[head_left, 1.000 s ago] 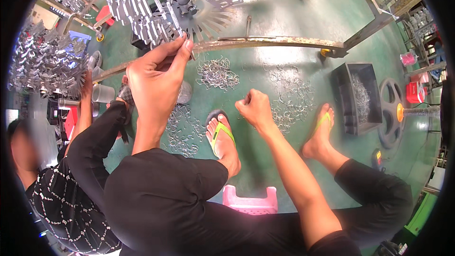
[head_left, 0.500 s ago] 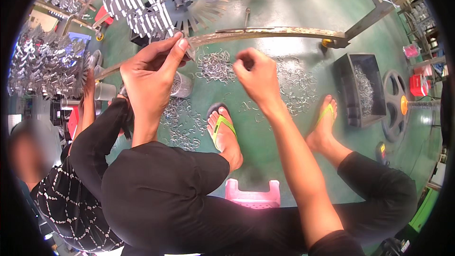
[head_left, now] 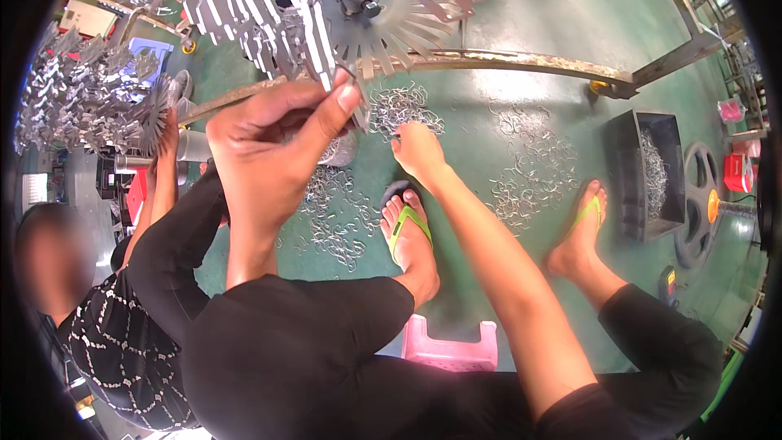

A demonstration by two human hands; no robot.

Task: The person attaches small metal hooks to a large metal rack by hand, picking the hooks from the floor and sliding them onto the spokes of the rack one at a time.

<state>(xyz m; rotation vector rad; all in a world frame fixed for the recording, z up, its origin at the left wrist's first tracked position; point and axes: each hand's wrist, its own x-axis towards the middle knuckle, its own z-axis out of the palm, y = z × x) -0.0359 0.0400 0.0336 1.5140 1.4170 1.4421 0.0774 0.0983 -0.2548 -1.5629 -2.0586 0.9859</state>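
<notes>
Left of the hook pile (head_left: 407, 104), your left hand (head_left: 273, 143) pinched a metal piece (head_left: 362, 112), likely light, stiff, best edge-held; your right hand (head_left: 419, 150) showed no readable grip.

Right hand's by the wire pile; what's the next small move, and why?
Probably have the right hand pinch one from the pile of curved wires: its fingers appear at the pile's edge, while the left hand holds a thin metal piece beside the hanging metal strips. I can't tell if the right fingers hold anything.
</notes>
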